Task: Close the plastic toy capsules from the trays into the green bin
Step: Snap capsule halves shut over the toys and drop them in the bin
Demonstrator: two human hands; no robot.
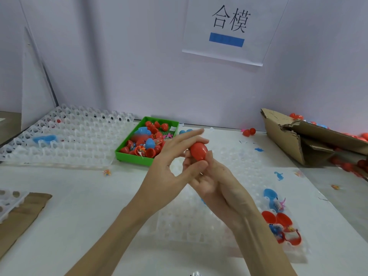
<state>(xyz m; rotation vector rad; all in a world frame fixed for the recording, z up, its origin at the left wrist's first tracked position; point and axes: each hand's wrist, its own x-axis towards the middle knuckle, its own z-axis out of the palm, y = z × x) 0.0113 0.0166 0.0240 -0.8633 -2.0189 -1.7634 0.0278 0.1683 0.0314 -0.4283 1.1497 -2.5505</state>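
Both my forearms reach in from the bottom edge and meet in the middle, wrists close together. My left hand comes from the left, its fingers stretched up and to the right, its thumb pointing toward my right hand. My right hand lies palm up, its fingers curled. Between them my grip closes on something small and red.

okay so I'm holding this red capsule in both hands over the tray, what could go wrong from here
1. The red capsule is held high above the clear tray; if either hand slips, it may drop and roll.
2. The green bin sits beyond your left hand and looks crowded, so a tossed capsule might bounce out.
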